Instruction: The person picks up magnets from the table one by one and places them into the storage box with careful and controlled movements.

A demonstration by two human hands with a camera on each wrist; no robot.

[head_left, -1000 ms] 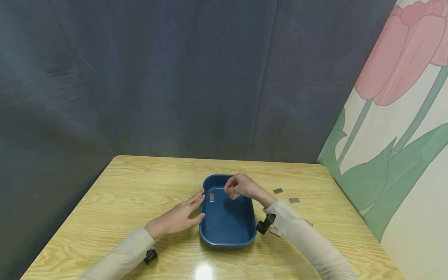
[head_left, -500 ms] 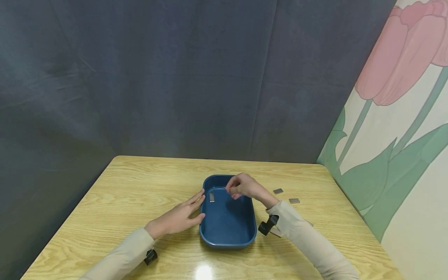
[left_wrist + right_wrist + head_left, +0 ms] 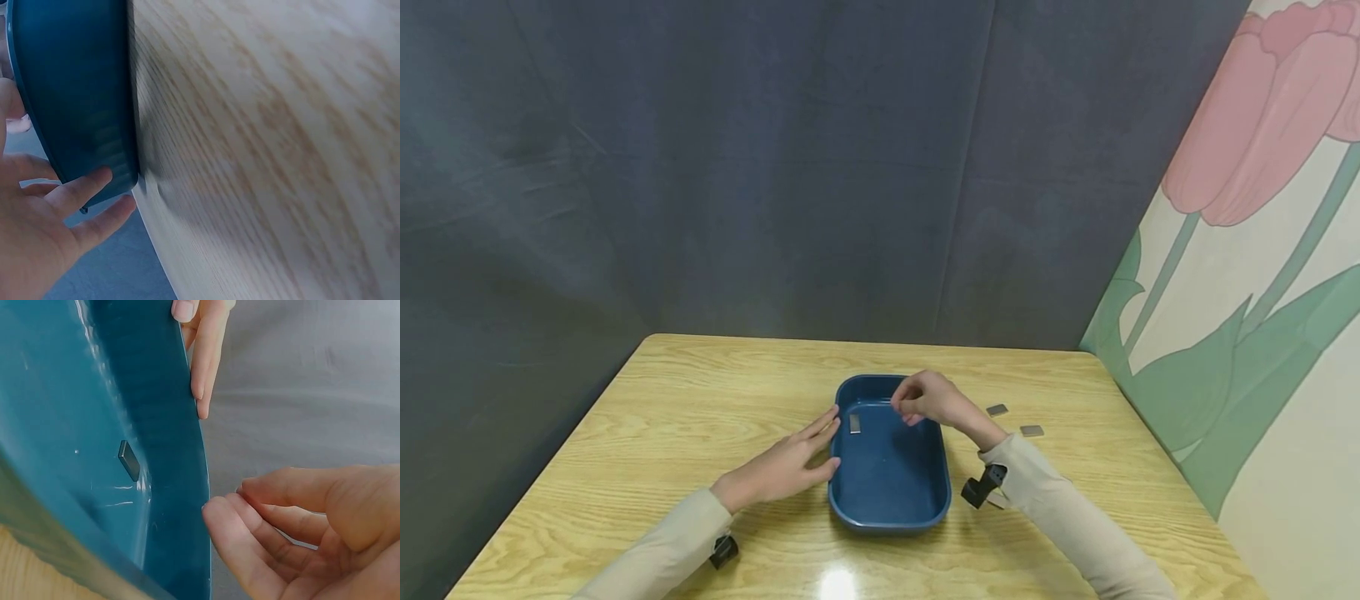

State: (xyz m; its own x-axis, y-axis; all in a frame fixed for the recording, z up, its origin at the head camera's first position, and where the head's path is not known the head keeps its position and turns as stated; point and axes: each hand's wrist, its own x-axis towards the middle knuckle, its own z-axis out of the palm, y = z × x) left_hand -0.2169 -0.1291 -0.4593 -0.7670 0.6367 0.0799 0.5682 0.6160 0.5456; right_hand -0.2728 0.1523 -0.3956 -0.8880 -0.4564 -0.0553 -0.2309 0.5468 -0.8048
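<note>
one pale sleeve (image 3: 658, 546) slants in from the lower left, a black wrist camera (image 3: 724, 551) strapped beneath it. the left hand (image 3: 782, 468) reaches rightward, palm down, fingers spread and nearly straight; their tips touch the side of the blue bin (image 3: 887, 487) without clasping it, the thumb at the rim nearer the person.

the bin is a deep, round-cornered oblong with a glossy floor, standing on the wood-grain table (image 3: 700, 408). inside, near its left wall and toward the far end, a small rectangular piece (image 3: 854, 423) lies flat: thin, dark grey, slightly shiny, its edge paler.

the right hand (image 3: 936, 402) hangs over the bin's far right part, wrist bent down, fingers curled and thumb brought to the fingertips. i cannot tell whether anything is pinched there.

further right, on the table, lie two similar grey pieces (image 3: 1032, 431), well apart from the bin; another (image 3: 997, 501) is partly hidden by the right wrist camera (image 3: 984, 486).
</note>
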